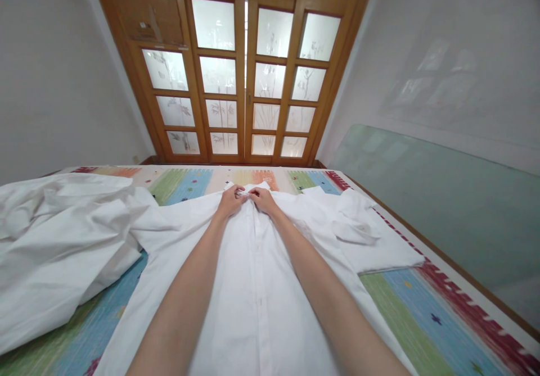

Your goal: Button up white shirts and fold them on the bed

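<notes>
Nearest the lens lies the hem end of a white button-front cotton shirt (253, 308), spread front up on a striped multicoloured woven bedspread (422, 303); its long axis, the button placket, runs straight away from the person, collar at the far end; left hand (231, 200) and right hand (262, 199) meet there, fingers closed, each pinching collar cloth, equally near, almost touching; a crumpled white fabric heap (63, 235) lies just beside the shirt, leftward; no container shows.
</notes>
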